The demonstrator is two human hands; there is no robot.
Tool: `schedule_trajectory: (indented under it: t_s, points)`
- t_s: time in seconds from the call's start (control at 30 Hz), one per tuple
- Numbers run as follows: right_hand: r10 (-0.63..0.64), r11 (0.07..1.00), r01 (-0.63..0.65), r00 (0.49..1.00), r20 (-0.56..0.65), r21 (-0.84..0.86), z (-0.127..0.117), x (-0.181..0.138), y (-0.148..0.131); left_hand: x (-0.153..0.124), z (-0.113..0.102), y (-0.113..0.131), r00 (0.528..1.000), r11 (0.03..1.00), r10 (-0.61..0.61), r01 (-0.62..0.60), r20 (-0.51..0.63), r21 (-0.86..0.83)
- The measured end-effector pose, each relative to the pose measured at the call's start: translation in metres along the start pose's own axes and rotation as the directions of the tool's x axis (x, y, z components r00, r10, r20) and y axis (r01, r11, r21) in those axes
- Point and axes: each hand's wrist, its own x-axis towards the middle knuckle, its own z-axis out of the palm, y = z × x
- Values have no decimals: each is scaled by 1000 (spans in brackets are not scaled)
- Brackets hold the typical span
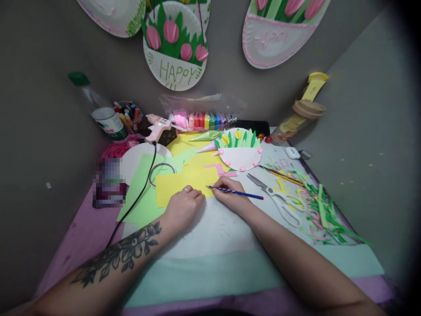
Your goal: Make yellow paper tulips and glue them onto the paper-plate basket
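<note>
A sheet of yellow paper [174, 186] lies before me on the white work surface. My left hand [187, 202], with a ring on one finger, is closed and rests on its lower edge, holding it down. What lies beneath the curled fingers is hidden. A dark blue pencil [241, 192] with a red end is pinched in my right hand [230, 193], its tip touching or just above the yellow paper. Right of that hand lie open scissors [270, 191] with white handles. A paper-plate basket [241, 158] with yellow tulips sits just beyond the hands.
At the left are a pink glue gun [158, 127] with a black cord, green paper [138, 193], a tape ring [162, 164], a phone [109, 182] and a bottle [105, 116]. Paper scraps [324, 215] cover the right side. A lidded cup [297, 118] stands behind. Decorated plates [177, 57] hang above.
</note>
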Motion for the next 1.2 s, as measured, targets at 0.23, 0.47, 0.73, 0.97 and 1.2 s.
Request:
schedule_trajectory:
  t_s: [0.23, 0.47, 0.73, 0.97, 1.2]
  points:
    - [5, 1000, -5, 1000, -8, -11, 1, 0, -1, 0, 1, 0, 1000, 1000, 2, -2, -5, 3]
    - [20, 1000, -20, 999, -34, 12, 3, 0, 1, 1, 2, -1, 1000, 1000, -2, 2, 10, -8]
    - [33, 999, -33, 998, -63, 0, 1, 0, 2, 0, 0, 0, 999, 999, -25, 26, 41, -25]
    - [20, 1000, -20, 996, -83, 7, 1, -1, 5, 0, -1, 0, 998, 1000, -17, 18, 54, -20]
    - [32, 999, -32, 996, -88, 6, -1, -1, 3, 1, -3, 1, 998, 999, -21, 23, 61, -28]
